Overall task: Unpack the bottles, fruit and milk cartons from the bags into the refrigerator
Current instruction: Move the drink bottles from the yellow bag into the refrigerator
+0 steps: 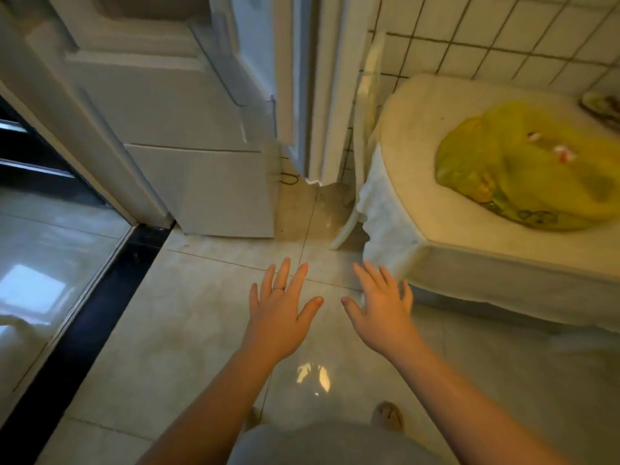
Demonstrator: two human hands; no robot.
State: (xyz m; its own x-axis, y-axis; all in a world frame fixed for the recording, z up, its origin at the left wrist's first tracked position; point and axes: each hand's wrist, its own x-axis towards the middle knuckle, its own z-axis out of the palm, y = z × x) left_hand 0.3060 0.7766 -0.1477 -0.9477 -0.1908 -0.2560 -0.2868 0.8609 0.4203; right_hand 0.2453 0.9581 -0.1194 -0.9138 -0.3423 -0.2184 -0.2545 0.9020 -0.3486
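A yellow-green plastic bag [526, 172] lies slumped on a cloth-covered table [446, 236] at the right; its contents are hidden. The white refrigerator [188, 129] stands at the upper left, its door [302, 88] swung open toward the table, its inside out of view. My left hand [281, 310] and my right hand [382, 303] are stretched out side by side above the tiled floor, palms down, fingers spread, holding nothing. Both hang well short of the bag and the refrigerator. A ring sits on one finger of my left hand.
A white tiled wall [503, 35] runs behind the table. A dark threshold strip [84, 317] and a sliding-door frame [67, 122] border the glossy floor at the left. A white chair leg [349, 223] stands between refrigerator door and table.
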